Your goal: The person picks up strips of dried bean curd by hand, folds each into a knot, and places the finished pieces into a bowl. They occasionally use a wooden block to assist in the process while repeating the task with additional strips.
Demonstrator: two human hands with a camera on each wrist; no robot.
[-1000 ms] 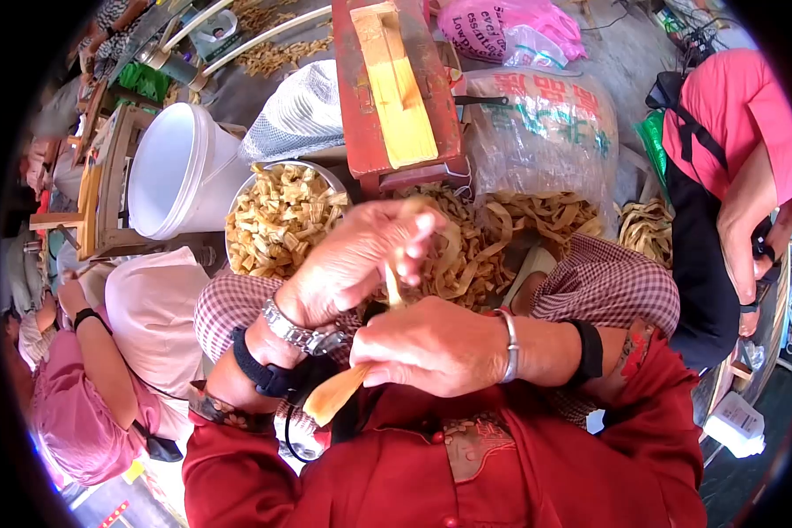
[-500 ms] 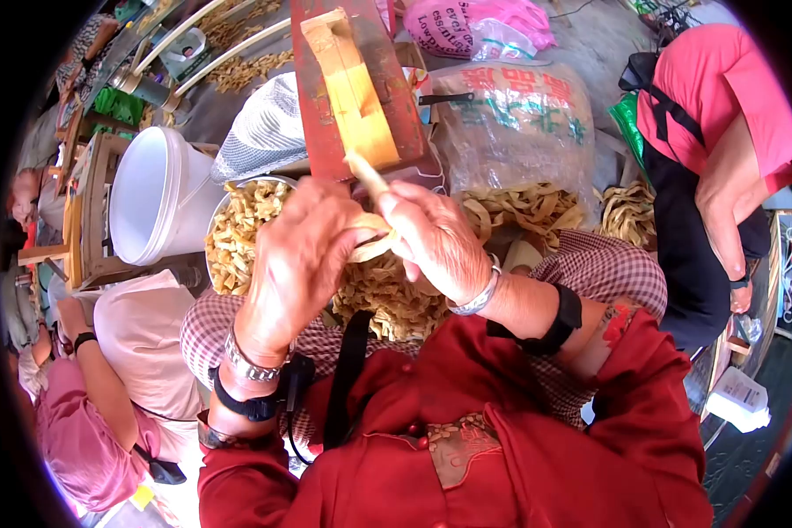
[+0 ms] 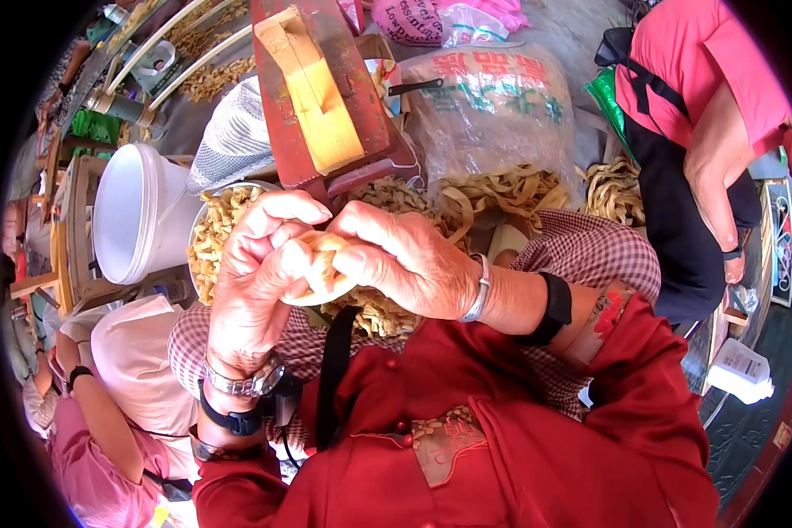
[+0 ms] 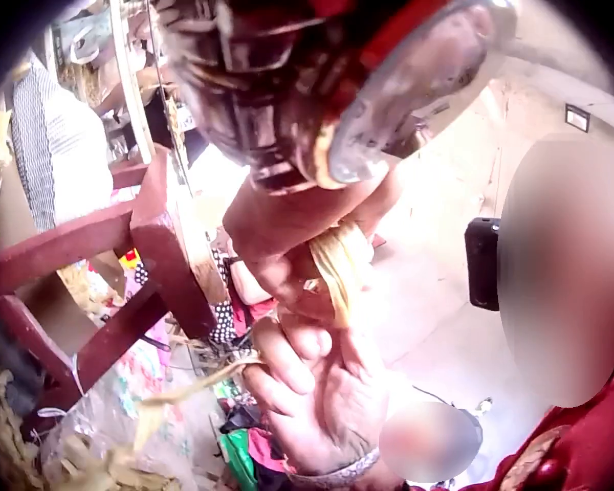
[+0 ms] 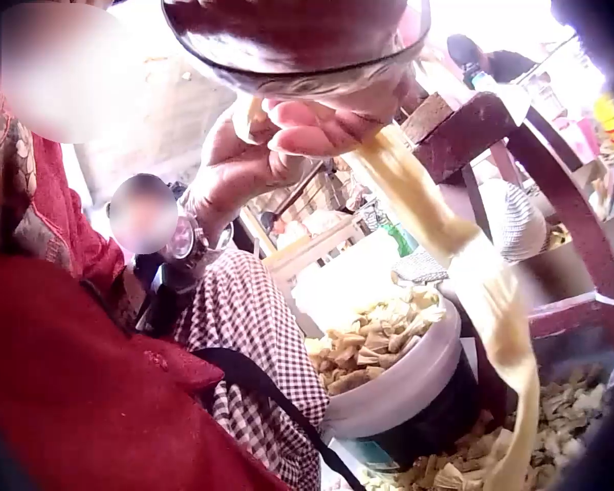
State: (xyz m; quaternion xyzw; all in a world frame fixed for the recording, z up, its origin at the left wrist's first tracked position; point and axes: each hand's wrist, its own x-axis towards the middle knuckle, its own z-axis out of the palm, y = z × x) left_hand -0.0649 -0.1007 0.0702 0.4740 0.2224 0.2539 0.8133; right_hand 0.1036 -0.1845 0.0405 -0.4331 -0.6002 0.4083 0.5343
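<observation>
Between the fingertips of both hands is a pale yellow, flat dried plant strip [image 3: 326, 268], folded into a loop in the head view. My left hand [image 3: 260, 277] pinches the loop from the left with thumb and fingers. From the other side my right hand [image 3: 414, 260] pinches it, thumb on top. The left wrist view has the folded part of the strip [image 4: 340, 271] between the two hands, partly covered by fingers. A long tail of the strip [image 5: 481, 281] hangs down from the right hand in the right wrist view.
A tub of small folded pieces [image 3: 211, 251] stands left of the hands, by a white bucket [image 3: 119, 211]. Ahead, a red wooden bench [image 3: 282, 141] carries a yellow wooden block [image 3: 312, 97]. Loose strips [image 3: 502, 198] lie before a clear plastic sack [image 3: 493, 114]. People sit on both sides.
The hands came together at the strip and moved left in the head view. A flat end earlier stuck out below the right hand; now the strip is looped between both hands' fingertips.
</observation>
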